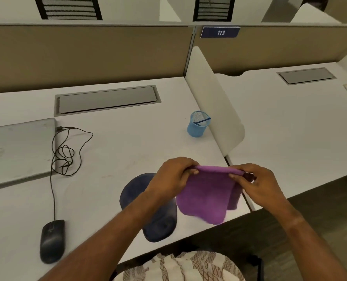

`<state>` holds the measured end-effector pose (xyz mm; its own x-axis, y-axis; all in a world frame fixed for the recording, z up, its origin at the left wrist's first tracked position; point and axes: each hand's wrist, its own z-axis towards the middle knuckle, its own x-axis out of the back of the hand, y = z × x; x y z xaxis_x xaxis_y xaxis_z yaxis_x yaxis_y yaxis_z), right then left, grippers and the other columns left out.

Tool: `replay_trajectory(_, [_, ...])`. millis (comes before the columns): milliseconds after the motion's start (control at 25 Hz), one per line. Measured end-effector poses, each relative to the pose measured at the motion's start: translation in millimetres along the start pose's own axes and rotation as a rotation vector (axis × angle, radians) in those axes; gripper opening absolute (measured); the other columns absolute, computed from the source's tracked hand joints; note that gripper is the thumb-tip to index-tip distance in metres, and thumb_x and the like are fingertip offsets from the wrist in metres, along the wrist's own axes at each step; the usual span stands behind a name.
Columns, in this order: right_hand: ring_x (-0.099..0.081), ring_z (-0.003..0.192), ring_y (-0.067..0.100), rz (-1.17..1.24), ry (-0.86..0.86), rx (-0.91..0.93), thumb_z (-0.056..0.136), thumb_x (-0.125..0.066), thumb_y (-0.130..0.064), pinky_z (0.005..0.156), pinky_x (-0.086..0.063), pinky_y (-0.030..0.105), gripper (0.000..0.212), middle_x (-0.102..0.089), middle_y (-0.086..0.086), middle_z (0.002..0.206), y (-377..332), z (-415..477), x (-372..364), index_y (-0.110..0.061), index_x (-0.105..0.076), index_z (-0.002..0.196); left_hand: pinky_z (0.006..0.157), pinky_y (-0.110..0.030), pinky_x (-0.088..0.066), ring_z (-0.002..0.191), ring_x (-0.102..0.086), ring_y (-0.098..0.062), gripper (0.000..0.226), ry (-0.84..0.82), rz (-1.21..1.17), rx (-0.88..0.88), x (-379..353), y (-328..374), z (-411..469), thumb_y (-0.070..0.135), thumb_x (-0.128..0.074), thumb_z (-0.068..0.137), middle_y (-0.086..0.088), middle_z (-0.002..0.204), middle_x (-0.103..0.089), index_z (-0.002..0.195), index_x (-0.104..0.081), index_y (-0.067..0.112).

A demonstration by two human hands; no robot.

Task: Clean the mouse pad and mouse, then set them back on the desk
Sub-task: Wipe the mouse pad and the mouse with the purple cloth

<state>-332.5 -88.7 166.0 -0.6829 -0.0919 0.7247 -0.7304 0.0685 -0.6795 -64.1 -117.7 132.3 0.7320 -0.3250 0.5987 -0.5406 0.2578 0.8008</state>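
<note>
A purple cloth point(207, 195) hangs folded between both hands above the desk's front edge. My left hand point(172, 177) pinches its top left corner, and my right hand point(255, 183) pinches the top right corner. Under my left forearm lies the dark blue mouse pad point(136, 189) with a raised wrist rest near the desk edge; part of it is hidden by the arm. The black wired mouse point(52, 241) sits on the white desk point(118, 151) at the front left, well apart from both hands. Its cable point(67, 153) coils up toward the laptop.
A closed grey laptop point(16, 149) lies at the left. A blue mesh pen cup point(198, 124) stands beside the white divider panel point(215, 106). A grey cable hatch point(106, 101) is set into the desk farther back. A second desk extends to the right.
</note>
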Motion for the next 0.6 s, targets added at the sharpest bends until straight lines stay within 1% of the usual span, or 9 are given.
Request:
replay_trajectory(120, [-0.064,0.094,0.001,-0.031,0.025,0.057,0.086,-0.071,-0.03,0.078,-0.051,0.011,0.024,-0.07,-0.017,0.101,5,11,22,-0.035,-0.07,0.109,0.095,-0.025,-0.051,0.105,-0.063,-0.012,0.029,-0.018,-0.004,0.031,0,14,10,0.009,-0.061,0.101,0.002,0.117,-0.073,0.126,-0.071,0.019])
replay_trajectory(160, [-0.064,0.095,-0.001,-0.04,0.016,0.083,0.085,-0.072,-0.028,0.078,-0.052,0.011,0.025,-0.07,-0.019,0.1,8,13,30,-0.036,-0.069,0.108,0.095,-0.023,-0.05,0.106,-0.063,-0.012,0.033,-0.023,-0.003,0.051,-2,19,11,0.007,-0.062,0.099,0.002,0.119,-0.073,0.128,-0.07,0.019])
replay_trajectory(240, [-0.065,0.096,-0.001,-0.056,-0.04,0.116,0.082,-0.074,-0.03,0.08,-0.053,0.013,0.027,-0.07,-0.021,0.1,12,15,46,-0.036,-0.07,0.108,0.094,-0.018,-0.047,0.106,-0.062,-0.01,0.036,-0.032,0.006,0.081,-7,27,10,0.007,-0.065,0.098,0.003,0.122,-0.072,0.131,-0.069,0.021])
replay_trajectory(280, [-0.065,0.096,-0.001,-0.063,-0.078,0.125,0.08,-0.074,-0.032,0.081,-0.052,0.012,0.027,-0.071,-0.022,0.098,13,16,55,-0.037,-0.07,0.106,0.093,-0.015,-0.046,0.105,-0.062,-0.009,0.036,-0.038,-0.001,0.096,-11,31,10,0.009,-0.066,0.098,0.005,0.122,-0.072,0.132,-0.068,0.022])
replay_trajectory(400, [-0.062,0.098,-0.009,-0.071,-0.189,0.116,0.077,-0.073,-0.035,0.078,-0.046,0.002,0.024,-0.069,-0.03,0.095,18,15,74,-0.042,-0.069,0.099,0.089,-0.014,-0.049,0.103,-0.064,-0.008,0.032,-0.105,-0.097,0.155,-24,43,3,0.015,-0.067,0.098,0.011,0.117,-0.073,0.129,-0.07,0.025])
replay_trajectory(480, [-0.062,0.096,-0.009,-0.095,-0.256,0.093,0.076,-0.072,-0.042,0.074,-0.049,0.004,0.023,-0.069,-0.031,0.094,25,21,81,-0.044,-0.069,0.098,0.09,-0.018,-0.054,0.104,-0.065,-0.008,0.029,-0.147,-0.162,0.213,-31,48,1,0.019,-0.068,0.099,0.013,0.116,-0.073,0.126,-0.071,0.026])
replay_trajectory(600, [-0.064,0.092,-0.004,-0.152,-0.38,0.059,0.079,-0.074,-0.043,0.078,-0.047,0.01,0.017,-0.069,-0.028,0.093,41,45,72,-0.043,-0.07,0.096,0.088,-0.017,-0.051,0.105,-0.064,-0.008,0.027,-0.138,-0.181,0.329,-44,38,10,0.022,-0.07,0.097,0.012,0.118,-0.072,0.123,-0.072,0.028])
